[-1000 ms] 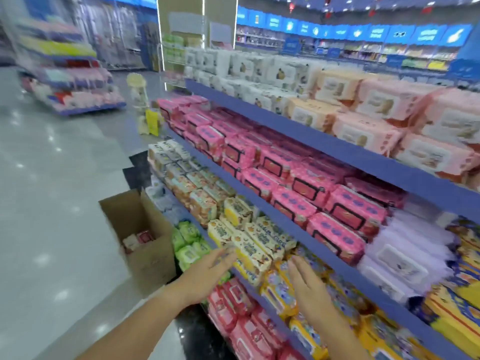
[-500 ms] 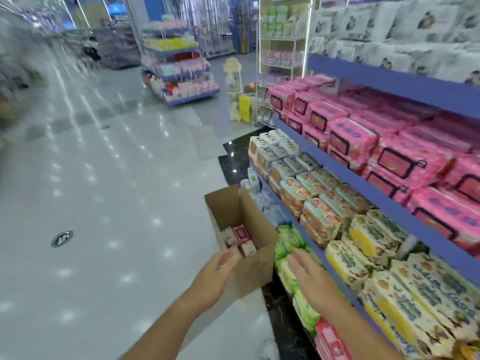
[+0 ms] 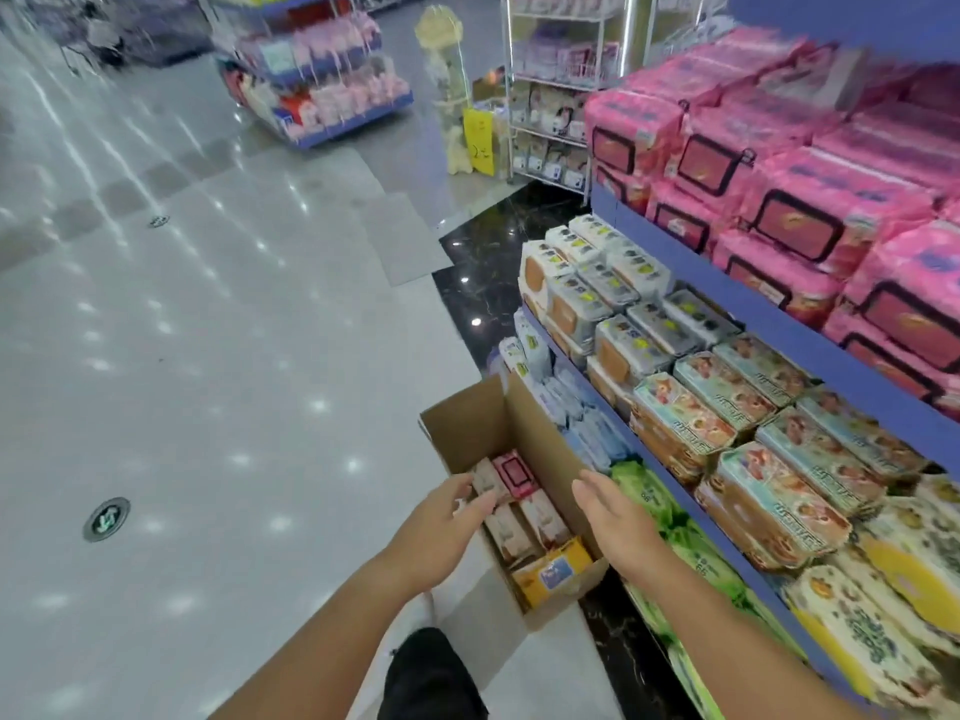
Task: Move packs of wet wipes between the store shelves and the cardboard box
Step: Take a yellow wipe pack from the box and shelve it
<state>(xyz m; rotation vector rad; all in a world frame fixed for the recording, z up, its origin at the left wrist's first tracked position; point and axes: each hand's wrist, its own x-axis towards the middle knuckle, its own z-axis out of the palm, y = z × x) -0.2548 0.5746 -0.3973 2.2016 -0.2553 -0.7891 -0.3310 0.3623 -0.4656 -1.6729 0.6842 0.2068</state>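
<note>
Hands over the box, both of them! The left hand reaches in across the left rim of the cardboard box, fingers stretched out loosely above the pale packs inside. Blur hides whether the fingertips touch one, but nothing is gripped. The right hand hangs flat and empty over the box's right wall, fingers straight and close together.

The box stands open on the shiny floor, right against the bottom of the store shelves. Down inside, a pink pack lies at the far end on top of the pale ones, and a yellow-orange pack sits at the near end.

To the right, green packs fill the lowest shelf just beside the box. Above them run rows of packs with orange and pale blue fronts, and higher up are big pink packs stacked two deep
</note>
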